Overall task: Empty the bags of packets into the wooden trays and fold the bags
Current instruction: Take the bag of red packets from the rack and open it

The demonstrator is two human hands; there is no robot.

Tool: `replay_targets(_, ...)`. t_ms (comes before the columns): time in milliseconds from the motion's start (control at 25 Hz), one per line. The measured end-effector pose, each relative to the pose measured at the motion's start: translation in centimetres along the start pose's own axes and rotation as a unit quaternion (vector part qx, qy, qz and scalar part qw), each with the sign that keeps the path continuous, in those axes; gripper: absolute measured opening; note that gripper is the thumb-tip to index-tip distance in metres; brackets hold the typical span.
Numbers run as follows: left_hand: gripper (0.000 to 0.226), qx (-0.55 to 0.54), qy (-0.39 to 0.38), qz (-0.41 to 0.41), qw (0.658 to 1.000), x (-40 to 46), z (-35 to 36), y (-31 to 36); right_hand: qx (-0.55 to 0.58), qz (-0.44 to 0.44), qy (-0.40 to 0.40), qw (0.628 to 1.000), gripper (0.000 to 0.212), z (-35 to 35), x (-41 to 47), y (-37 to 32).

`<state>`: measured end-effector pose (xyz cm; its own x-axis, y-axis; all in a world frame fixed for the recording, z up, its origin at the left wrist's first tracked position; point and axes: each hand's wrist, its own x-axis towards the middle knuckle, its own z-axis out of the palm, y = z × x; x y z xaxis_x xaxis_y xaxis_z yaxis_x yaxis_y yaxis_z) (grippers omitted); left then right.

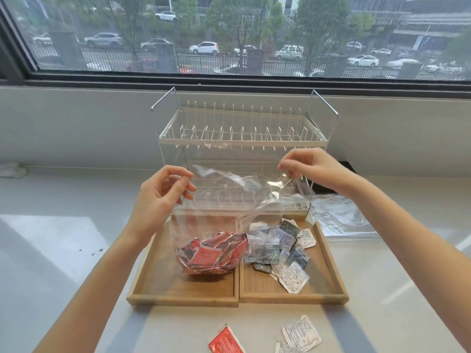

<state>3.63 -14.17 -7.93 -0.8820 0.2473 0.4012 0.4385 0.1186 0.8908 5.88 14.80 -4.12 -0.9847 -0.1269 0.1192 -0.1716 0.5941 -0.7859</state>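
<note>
My left hand [163, 192] and my right hand [313, 166] each pinch an upper corner of a clear plastic bag [229, 200], holding it upright and spread wide. Red packets [211, 253] bunch at the bag's bottom, which rests in the left wooden tray [158, 284]. The right wooden tray [328, 278] holds several white and dark packets [283, 253] lying loose. Another clear bag [339, 215] lies flat on the counter to the right of the trays.
A white two-tier dish rack [242, 138] stands right behind the trays, against the window sill. A loose red packet [225, 340] and white packets [300, 335] lie on the counter in front of the trays.
</note>
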Motion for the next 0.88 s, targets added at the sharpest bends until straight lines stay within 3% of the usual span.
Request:
replay_targets(120, 0.017, 0.003, 0.003, 0.005, 1.000, 0.2, 0.2, -0.1, -0.045, -0.071, 0.073, 0.994, 0.010, -1.4, -0.1, -1.8)
replay_targets(280, 0.016, -0.001, 0.020, 0.011, 1.000, 0.3, 0.1, -0.2, -0.128, -0.106, 0.106, 0.980, 0.011, -1.2, -0.3, -1.9)
replay_targets(400, 0.017, 0.004, 0.032, 0.017, 0.999, 0.1, -0.1, -0.3, -0.106, -0.097, 0.168, 0.975, 0.021, -0.5, -0.4, -1.1)
replay_targets(520, 0.017, 0.004, 0.047, 0.015, 0.999, -0.1, -0.5, -0.6, 0.011, -0.038, 0.226, 0.973, 0.036, 0.9, -1.1, 1.3)
replay_targets(640, 0.018, 0.005, 0.057, 0.009, 0.998, -0.2, -0.7, -1.0, 0.101, 0.073, 0.166, 0.978, 0.057, 4.5, -2.4, 4.7)
replay_targets(760, 0.017, 0.002, 0.059, 0.003, 0.998, -0.1, -0.7, -1.1, 0.056, 0.152, 0.015, 0.987, 0.082, 9.0, -3.9, 6.9)
replay_targets(880, 0.014, -0.014, 0.052, -0.004, 0.999, -0.2, -0.8, -1.3, 0.058, 0.169, -0.051, 0.983, 0.087, 12.4, -4.0, 8.8)
